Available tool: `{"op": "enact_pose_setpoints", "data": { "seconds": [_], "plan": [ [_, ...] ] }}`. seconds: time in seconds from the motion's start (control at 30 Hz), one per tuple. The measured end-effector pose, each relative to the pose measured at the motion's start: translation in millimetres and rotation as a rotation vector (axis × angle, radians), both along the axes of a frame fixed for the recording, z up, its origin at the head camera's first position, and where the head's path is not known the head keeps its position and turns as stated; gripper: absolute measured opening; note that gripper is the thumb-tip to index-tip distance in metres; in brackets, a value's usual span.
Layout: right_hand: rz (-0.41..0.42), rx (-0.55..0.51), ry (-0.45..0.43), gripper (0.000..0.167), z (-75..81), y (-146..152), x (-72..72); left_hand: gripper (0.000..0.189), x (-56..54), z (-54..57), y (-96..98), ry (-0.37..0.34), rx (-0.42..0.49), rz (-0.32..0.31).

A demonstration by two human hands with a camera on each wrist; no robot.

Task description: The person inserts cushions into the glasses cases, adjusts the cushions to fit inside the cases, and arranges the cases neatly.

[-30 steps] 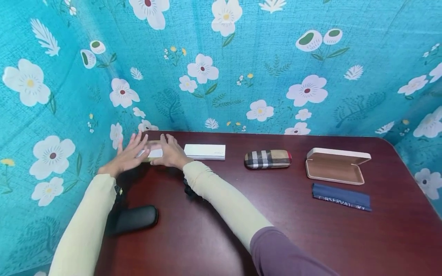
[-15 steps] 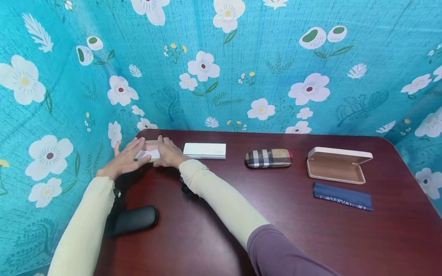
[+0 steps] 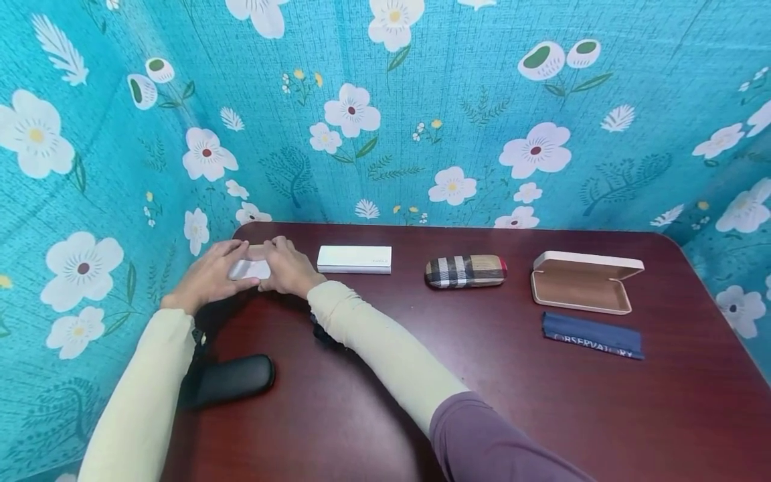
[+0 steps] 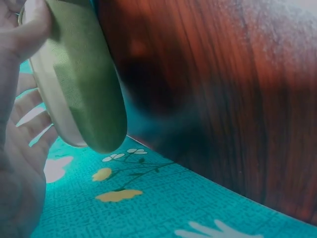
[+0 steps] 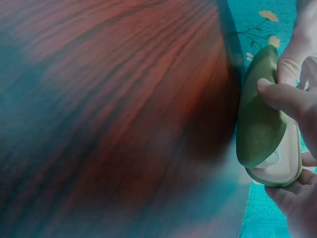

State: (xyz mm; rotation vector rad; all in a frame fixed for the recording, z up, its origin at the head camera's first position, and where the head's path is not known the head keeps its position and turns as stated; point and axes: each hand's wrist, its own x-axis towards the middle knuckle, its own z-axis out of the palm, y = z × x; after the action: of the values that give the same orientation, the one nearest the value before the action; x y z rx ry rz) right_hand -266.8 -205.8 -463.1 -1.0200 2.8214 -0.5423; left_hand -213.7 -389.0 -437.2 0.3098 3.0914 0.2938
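At the back left of the table, an olive green glasses case stands open between my hands. My left hand grips its left end, the thumb along the front. My right hand holds the other end with bent fingers. In the left wrist view the green shell tilts, and the left thumb presses on it. From the right wrist, the lid-like half stands partly apart from the pale-lined half. Something whitish shows inside; its kind is unclear.
A white case lies right of my hands, then a plaid case. Farther right are an open white case with brown lining and a folded blue cloth. A black case lies near my left forearm. Floral fabric hangs behind.
Both hands have gone from spread fingers over the case to a grip on its two ends. The case's pale interior looks narrower. The other items have stayed put.
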Motion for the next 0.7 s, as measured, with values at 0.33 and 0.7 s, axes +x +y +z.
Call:
{"op": "enact_pose_setpoints", "data": {
  "seconds": [0.33, 0.7],
  "plan": [
    [0.047, 0.033, 0.168, 0.083, -2.2, 3, 6.4, 0.083, 2.7, -0.9, -1.1, 0.173, -0.033, -0.067],
    [0.081, 0.052, 0.294, 0.071, -5.3, 4, 12.0, 0.072, 10.7, -9.6, 2.0, 0.309, -0.033, -0.065]
  ]
}}
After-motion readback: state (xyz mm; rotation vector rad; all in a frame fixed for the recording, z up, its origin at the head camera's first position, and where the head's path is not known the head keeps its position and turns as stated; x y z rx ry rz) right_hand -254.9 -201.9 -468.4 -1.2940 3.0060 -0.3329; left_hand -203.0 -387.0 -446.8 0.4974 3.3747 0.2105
